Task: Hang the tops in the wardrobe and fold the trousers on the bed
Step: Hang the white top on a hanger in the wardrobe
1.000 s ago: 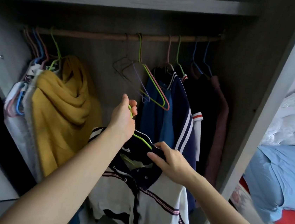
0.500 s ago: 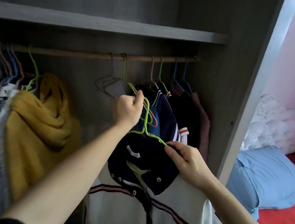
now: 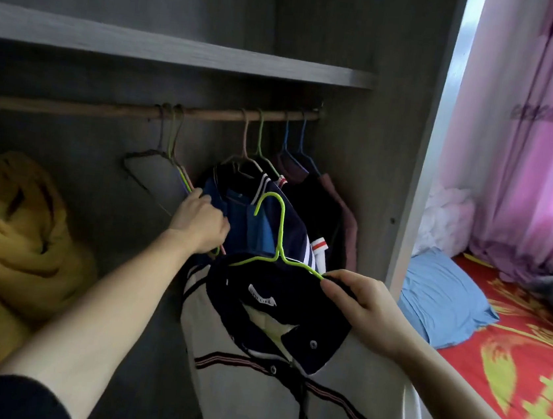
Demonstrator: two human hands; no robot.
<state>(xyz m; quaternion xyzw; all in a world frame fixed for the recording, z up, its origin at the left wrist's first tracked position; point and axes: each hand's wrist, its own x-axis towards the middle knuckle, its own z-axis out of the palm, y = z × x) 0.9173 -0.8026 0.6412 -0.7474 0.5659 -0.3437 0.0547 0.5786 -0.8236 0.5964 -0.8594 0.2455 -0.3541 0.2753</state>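
Wardrobe (image 3: 367,185) interior shows a rail (image 3: 107,110) of hung clothes. White top (image 3: 281,399) with a navy collar sits below the rail on a green hanger (image 3: 280,237), unhooked. Right hand (image 3: 363,309) pinches the hanger and collar together; left hand (image 3: 201,221) curls round empty hangers (image 3: 155,175).

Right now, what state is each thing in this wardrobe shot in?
white top, on the green hanger, not yet hung.
green hanger, hook free, below the rail.
right hand, pinches the green hanger's shoulder.
left hand, grips the empty hangers.
empty hangers, hooked on the rail, tilted.
navy top, hanging on the rail.
yellow garment, hanging at the left.
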